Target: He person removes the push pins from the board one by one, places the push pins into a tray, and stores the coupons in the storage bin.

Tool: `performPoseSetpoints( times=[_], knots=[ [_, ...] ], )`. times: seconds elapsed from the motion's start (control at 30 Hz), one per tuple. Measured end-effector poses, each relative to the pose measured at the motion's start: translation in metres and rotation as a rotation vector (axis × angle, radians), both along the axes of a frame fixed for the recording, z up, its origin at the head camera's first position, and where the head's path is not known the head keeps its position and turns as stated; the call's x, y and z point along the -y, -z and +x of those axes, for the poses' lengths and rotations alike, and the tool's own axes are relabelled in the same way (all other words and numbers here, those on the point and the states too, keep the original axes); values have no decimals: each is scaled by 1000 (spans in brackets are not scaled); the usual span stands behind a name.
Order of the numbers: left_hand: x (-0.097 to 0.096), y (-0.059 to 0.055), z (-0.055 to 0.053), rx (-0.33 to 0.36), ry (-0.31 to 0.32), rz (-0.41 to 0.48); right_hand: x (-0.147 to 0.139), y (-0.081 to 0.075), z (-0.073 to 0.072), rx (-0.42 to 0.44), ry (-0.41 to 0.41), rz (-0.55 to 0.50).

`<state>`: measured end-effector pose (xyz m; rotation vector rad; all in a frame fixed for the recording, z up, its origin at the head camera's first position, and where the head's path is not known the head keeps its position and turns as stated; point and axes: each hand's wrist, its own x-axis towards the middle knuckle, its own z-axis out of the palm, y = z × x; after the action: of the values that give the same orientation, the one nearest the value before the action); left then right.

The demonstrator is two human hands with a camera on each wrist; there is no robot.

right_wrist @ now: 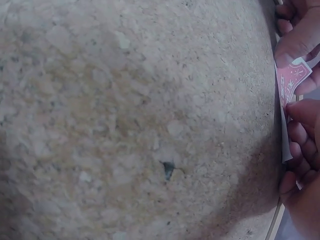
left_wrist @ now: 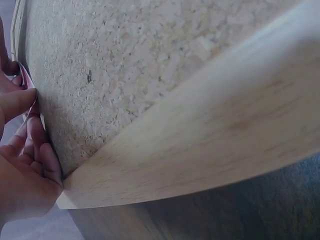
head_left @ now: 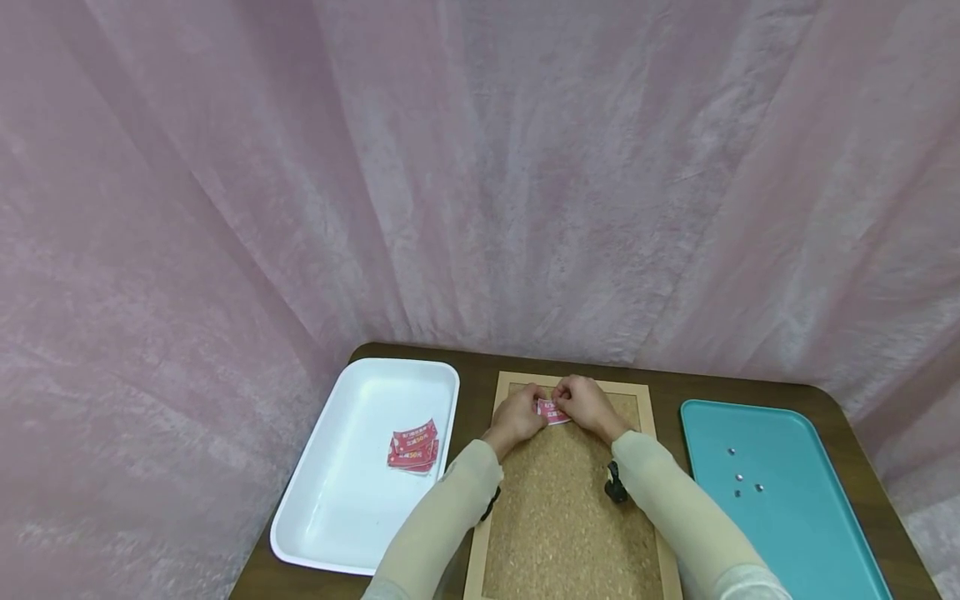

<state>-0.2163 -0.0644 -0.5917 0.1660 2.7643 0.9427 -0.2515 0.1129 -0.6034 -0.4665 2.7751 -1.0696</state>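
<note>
A small red-and-white paper coupon is held between both hands near the top of a wood-framed corkboard. My left hand pinches its left side, thumb in front and fingers curled behind, as the left wrist view shows. At its upper right, my right hand pinches the paper with bent fingers. The right wrist view shows the coupon bowed, one corner lifted off the cork. Whether a pin sits between the right fingertips is hidden.
Left of the board, a white tray holds several similar red coupons. A teal tray on the right carries several small shiny metal pieces. The dark wooden table backs onto a pink curtain.
</note>
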Motion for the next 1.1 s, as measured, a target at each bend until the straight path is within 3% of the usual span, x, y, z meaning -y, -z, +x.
performPoseSetpoints(
  times=[0.33,0.63,1.1],
  knots=[
    [-4,0,2,8,4,-20,0,-3,-2,27,-55,64],
    [-8,8,-1,-12,70,-60,-1,-1,-6,37,-89,97],
    [-6,7,1,-23,41,-18,1,-1,-8,43,-95,99]
  ],
)
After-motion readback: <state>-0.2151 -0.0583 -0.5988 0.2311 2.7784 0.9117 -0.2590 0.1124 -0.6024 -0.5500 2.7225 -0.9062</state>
